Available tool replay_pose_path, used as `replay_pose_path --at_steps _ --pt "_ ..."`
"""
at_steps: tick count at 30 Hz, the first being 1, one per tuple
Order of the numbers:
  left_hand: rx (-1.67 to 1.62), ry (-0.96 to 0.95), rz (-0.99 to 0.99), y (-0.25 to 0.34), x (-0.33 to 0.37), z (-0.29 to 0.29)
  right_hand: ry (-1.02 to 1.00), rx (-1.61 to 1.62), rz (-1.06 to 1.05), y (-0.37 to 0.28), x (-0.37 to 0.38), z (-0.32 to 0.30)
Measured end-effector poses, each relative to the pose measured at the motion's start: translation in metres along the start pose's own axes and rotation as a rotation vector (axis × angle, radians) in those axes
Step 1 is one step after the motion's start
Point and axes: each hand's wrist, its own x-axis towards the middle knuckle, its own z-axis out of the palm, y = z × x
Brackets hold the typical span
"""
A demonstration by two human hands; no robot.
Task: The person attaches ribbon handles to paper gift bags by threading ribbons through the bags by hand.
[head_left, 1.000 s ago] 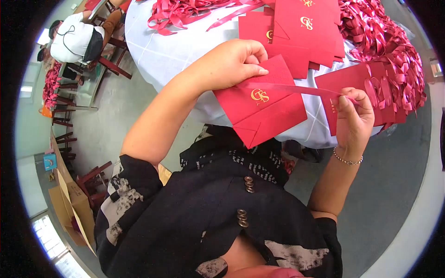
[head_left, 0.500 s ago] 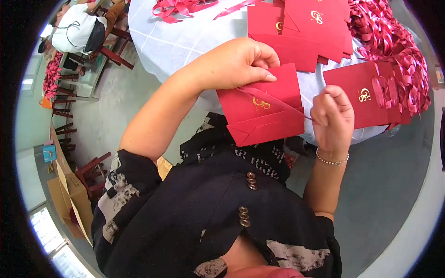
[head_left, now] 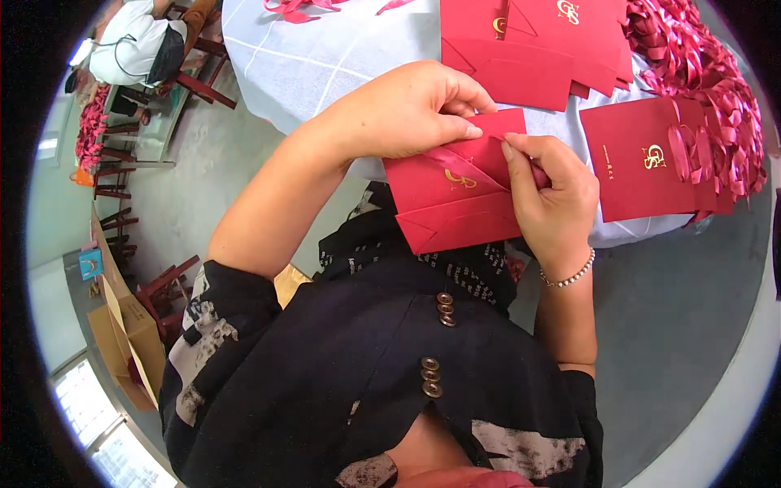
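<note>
A flat red paper gift bag (head_left: 455, 220) with a gold emblem and a folded bottom is held before my body at the table's near edge. My left hand (head_left: 439, 110) grips its upper edge, thumb on the front and fingers curled. A thin red ribbon (head_left: 472, 165) slants across the bag's front from beneath my left hand. Over the bag's right side, my right hand (head_left: 553, 183) pinches the ribbon between thumb and forefinger; its fingertips are close to my left thumb. The ribbon's ends are hidden by my hands.
Red bags (head_left: 521, 73) overlap on the white-covered table (head_left: 301, 73). More bags, with ribbon handles (head_left: 622, 163), lie at right beside a large ribbon heap (head_left: 683, 45). Loose ribbons (head_left: 297, 10) lie at the far edge. At left are a seated person (head_left: 134, 53), stools and a cardboard box (head_left: 134, 346).
My right hand has moved left and slightly up, from beyond the bag's right edge to over it, near my left hand. My left hand keeps its hold on the bag.
</note>
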Motion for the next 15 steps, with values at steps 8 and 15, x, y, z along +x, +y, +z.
replay_pose_path --at_steps 8,15 --pt "0.014 -0.009 -0.024 0.0032 -0.0019 0.0037 0.046 -0.011 -0.058 0.0020 0.0034 0.0084" --pt "0.028 0.037 -0.042 0.0081 -0.0063 0.0067 0.008 -0.015 -0.049 -0.0002 0.0043 0.0094"
